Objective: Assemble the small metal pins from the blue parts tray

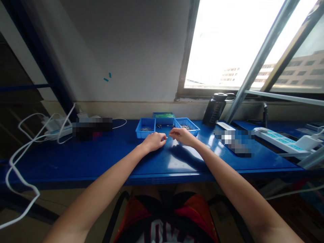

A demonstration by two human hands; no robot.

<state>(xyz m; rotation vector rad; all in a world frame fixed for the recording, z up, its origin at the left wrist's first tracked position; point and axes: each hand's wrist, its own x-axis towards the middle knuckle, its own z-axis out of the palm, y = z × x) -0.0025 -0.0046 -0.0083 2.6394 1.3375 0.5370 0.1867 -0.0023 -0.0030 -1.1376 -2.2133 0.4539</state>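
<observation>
Both my hands rest on a blue workbench (101, 158), fingertips almost meeting. My left hand (153, 141) is curled in a pinch on a tiny metal part (166, 137) that sticks out toward the right. My right hand (181, 136) is also pinched, its fingertips at that same small part; whether it holds anything of its own is too small to make out. Just behind the hands stand three small blue trays: a left tray (145, 128) with small metal pieces, a right tray (186, 125) with more of them, and a back tray (163, 117) with green contents.
A dark water bottle (215, 109) stands right of the trays below the window. A white power strip (280, 140) lies at the far right. White cables (30, 141) and chargers lie at the left. A slanted metal frame bar (255, 67) crosses the window.
</observation>
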